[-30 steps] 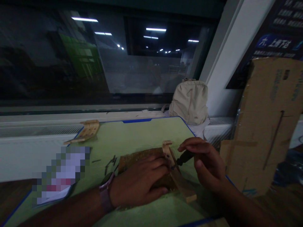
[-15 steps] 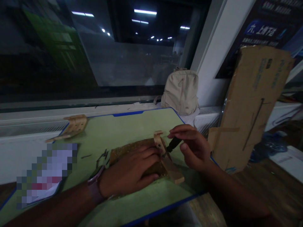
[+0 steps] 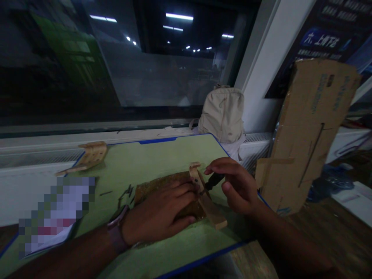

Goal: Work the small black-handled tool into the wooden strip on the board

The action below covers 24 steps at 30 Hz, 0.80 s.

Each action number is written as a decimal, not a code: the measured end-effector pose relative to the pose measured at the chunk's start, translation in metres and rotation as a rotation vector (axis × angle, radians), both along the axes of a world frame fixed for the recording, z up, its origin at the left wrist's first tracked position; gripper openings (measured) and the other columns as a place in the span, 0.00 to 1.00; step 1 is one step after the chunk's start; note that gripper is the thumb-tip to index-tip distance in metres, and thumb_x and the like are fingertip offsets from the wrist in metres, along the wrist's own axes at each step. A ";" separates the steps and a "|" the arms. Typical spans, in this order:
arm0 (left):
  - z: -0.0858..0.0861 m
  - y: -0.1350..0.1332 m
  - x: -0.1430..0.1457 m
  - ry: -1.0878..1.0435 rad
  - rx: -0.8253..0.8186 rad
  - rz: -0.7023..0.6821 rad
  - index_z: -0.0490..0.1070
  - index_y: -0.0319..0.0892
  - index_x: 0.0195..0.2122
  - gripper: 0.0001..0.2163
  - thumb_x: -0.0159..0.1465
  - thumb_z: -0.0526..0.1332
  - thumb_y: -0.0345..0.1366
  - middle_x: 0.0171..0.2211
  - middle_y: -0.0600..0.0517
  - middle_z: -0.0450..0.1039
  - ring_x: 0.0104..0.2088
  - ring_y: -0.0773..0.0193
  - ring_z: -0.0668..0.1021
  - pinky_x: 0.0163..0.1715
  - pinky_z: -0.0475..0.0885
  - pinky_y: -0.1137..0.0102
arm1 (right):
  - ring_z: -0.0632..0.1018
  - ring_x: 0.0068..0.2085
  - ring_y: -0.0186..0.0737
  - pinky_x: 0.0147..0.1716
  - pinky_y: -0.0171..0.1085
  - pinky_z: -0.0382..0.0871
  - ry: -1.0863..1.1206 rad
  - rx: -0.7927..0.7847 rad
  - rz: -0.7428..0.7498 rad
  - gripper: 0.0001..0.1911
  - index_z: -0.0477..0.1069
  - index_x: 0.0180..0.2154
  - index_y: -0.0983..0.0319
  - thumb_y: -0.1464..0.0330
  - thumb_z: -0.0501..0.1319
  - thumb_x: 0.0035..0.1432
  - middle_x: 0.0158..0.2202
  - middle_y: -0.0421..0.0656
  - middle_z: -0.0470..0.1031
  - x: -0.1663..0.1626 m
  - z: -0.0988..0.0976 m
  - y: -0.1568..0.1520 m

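My left hand (image 3: 161,211) lies flat, fingers stretched out, on a brown pad (image 3: 162,186) on the green mat (image 3: 162,153). Its fingertips press against a pale wooden piece (image 3: 207,203) with holes that rests on the pad's right edge. My right hand (image 3: 236,186) is closed round a small black-handled tool (image 3: 213,180). The tool's tip touches the upper part of the wooden piece. A watch band sits on my left wrist.
Several small dark pins or screws (image 3: 126,193) lie left of the pad. A second wooden assembly (image 3: 88,155) rests at the mat's far left corner. A beige bag (image 3: 223,114) stands on the sill behind, a tall cardboard box (image 3: 309,131) leans at the right.
The view has swung so the mat and hands sit further left and higher than a second ago. The hands hold the same pose; the tool stays against the wooden piece.
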<state>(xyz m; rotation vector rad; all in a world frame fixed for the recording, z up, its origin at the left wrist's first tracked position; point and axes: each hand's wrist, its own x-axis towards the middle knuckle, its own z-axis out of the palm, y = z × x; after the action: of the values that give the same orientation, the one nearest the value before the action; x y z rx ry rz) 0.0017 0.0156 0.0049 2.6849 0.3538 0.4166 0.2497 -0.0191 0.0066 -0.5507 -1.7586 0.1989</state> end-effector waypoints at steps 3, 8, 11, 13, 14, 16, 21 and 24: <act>0.001 0.000 0.000 -0.009 -0.004 -0.004 0.72 0.41 0.63 0.18 0.74 0.66 0.36 0.66 0.40 0.74 0.70 0.44 0.72 0.71 0.67 0.48 | 0.87 0.45 0.45 0.42 0.47 0.84 0.023 -0.101 0.096 0.14 0.76 0.58 0.54 0.68 0.60 0.75 0.45 0.48 0.86 -0.003 0.002 -0.004; -0.001 0.001 0.000 -0.009 -0.020 -0.007 0.71 0.42 0.63 0.17 0.75 0.65 0.38 0.64 0.40 0.74 0.69 0.44 0.72 0.71 0.67 0.48 | 0.83 0.34 0.41 0.31 0.40 0.80 0.047 0.012 -0.034 0.15 0.75 0.50 0.54 0.69 0.74 0.64 0.35 0.41 0.80 0.001 -0.001 0.001; -0.002 0.001 0.000 -0.012 -0.011 -0.005 0.72 0.42 0.63 0.17 0.75 0.65 0.39 0.64 0.40 0.74 0.69 0.44 0.72 0.71 0.67 0.48 | 0.82 0.32 0.42 0.30 0.41 0.79 0.026 0.097 -0.104 0.16 0.76 0.49 0.53 0.63 0.75 0.63 0.34 0.41 0.79 0.004 -0.004 0.003; -0.003 0.001 0.000 -0.006 -0.007 0.002 0.72 0.42 0.63 0.17 0.75 0.65 0.40 0.65 0.40 0.74 0.69 0.44 0.73 0.71 0.68 0.48 | 0.84 0.37 0.46 0.32 0.45 0.82 0.022 0.073 -0.076 0.14 0.77 0.52 0.54 0.58 0.70 0.68 0.38 0.45 0.81 0.004 -0.004 0.002; -0.003 0.001 0.000 -0.003 -0.008 0.005 0.72 0.42 0.63 0.17 0.75 0.65 0.40 0.65 0.40 0.74 0.68 0.44 0.73 0.71 0.68 0.48 | 0.86 0.40 0.47 0.35 0.47 0.83 0.028 0.038 -0.046 0.13 0.76 0.54 0.54 0.58 0.67 0.71 0.41 0.47 0.83 0.003 -0.003 0.001; -0.002 0.001 0.000 0.001 -0.014 0.008 0.72 0.43 0.63 0.17 0.75 0.64 0.40 0.65 0.40 0.74 0.68 0.44 0.73 0.71 0.68 0.48 | 0.88 0.45 0.48 0.39 0.48 0.85 0.049 -0.065 0.031 0.11 0.75 0.55 0.54 0.62 0.62 0.75 0.45 0.48 0.85 -0.001 -0.002 -0.002; 0.000 0.000 0.000 -0.005 -0.016 -0.004 0.72 0.42 0.63 0.17 0.75 0.64 0.38 0.65 0.40 0.74 0.69 0.44 0.72 0.71 0.68 0.49 | 0.86 0.39 0.41 0.33 0.38 0.80 0.107 -0.095 0.107 0.13 0.72 0.54 0.53 0.70 0.67 0.71 0.40 0.43 0.83 -0.003 -0.001 0.001; -0.001 0.001 0.000 -0.001 -0.014 -0.011 0.71 0.41 0.63 0.18 0.75 0.65 0.38 0.65 0.39 0.74 0.70 0.44 0.71 0.72 0.66 0.48 | 0.81 0.34 0.39 0.30 0.37 0.76 0.073 0.062 -0.022 0.18 0.75 0.52 0.53 0.72 0.73 0.64 0.36 0.40 0.79 0.001 -0.002 0.005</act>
<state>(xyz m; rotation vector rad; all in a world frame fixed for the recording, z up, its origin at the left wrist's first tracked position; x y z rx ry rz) 0.0021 0.0161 0.0042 2.6722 0.3402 0.4104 0.2506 -0.0144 0.0050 -0.5118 -1.6811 0.1467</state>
